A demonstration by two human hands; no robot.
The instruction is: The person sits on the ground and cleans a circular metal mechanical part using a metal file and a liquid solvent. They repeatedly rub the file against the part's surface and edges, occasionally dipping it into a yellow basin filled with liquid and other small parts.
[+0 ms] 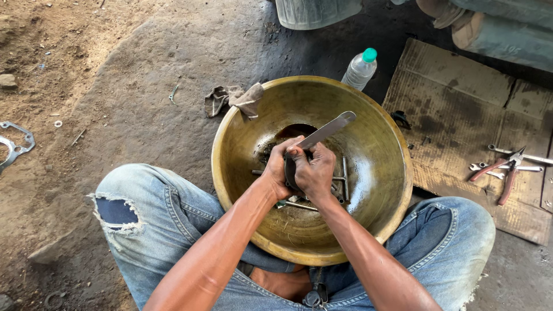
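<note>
A wide yellow-brown bowl (368, 132) rests between my knees, with dark oily liquid and several metal rods and bolts (344, 178) at its bottom. Over the bowl's middle, my left hand (280, 164) and my right hand (315, 170) are both closed around a dark round metal part (291, 173). A flat grey metal blade (328, 129) sticks up and to the right from between my hands; I cannot tell for sure which hand grips it.
A crumpled rag (236, 99) hangs at the bowl's far left rim. A clear bottle with a green cap (360, 68) stands behind. Red-handled pliers (502, 171) and spanners (510, 167) lie on stained cardboard (461, 115) at right. A metal gasket (14, 144) lies on dirt at left.
</note>
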